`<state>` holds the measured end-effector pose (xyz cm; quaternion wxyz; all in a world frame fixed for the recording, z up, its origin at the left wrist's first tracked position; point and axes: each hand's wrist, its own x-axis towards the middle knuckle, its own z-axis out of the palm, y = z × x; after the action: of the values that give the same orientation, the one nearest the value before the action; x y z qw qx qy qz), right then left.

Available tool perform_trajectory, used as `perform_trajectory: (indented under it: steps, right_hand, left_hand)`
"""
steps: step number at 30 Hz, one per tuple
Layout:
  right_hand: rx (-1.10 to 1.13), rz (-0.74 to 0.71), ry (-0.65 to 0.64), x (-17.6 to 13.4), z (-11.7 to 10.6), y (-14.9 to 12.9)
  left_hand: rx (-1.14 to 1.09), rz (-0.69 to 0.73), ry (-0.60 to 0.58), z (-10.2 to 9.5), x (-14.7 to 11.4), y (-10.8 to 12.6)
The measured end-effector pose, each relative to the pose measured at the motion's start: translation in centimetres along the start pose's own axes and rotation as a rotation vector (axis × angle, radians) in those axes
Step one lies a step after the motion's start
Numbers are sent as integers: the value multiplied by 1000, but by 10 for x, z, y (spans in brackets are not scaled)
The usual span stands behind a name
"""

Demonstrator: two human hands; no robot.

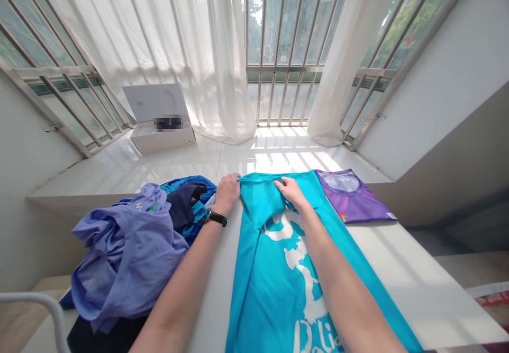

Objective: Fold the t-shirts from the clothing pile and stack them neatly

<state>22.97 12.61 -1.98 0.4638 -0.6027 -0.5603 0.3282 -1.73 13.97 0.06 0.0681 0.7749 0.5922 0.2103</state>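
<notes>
A turquoise T-shirt (258, 279) with white lettering lies spread on the white table, one side folded inward at its far end. My left hand (228, 191) is closed on the far left corner of the shirt, with a dark watch (217, 218) on that wrist. Further right, my right hand (290, 190) pinches the shirt's fabric near the far edge, thumb and fingers pressed together. A folded purple shirt (356, 196) lies beside the turquoise one, at its far right.
Crumpled clothes are heaped at the left, a lavender garment (131, 252) on top and dark blue ones (185, 204) behind. An open white box (163, 138) stands on the tiled sill (222, 157). Sheer curtains (214, 51) hang before barred windows. A white curved rail (40, 300) shows lower left.
</notes>
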Motion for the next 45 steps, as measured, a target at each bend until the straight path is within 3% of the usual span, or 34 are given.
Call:
perform_trajectory:
  steps: [11,14,22,26,32,41,45]
  right_hand:
    - [6,35,-353,-17,-23,-25]
    - [-15,6,-311,-14,-20,-27]
    - [-270,-33,30,6,-14,-7]
    - [-354,-17,95,9,-11,3]
    - [-353,-4,64,7,-9,5]
    - [-243,2,-237,-1,-23,0]
    - [-260,30,-229,-1,-23,-3]
  left_hand:
    - [37,-25,-27,-1,1,-1]
    - [44,-37,-37,-1,5,0]
    - [56,-69,-69,-7,28,3]
    - [68,-56,-92,-6,32,2]
    - [99,-51,-102,-6,33,0]
    - [135,-66,-154,-1,35,-5]
    - [152,-58,-167,-1,35,-5]
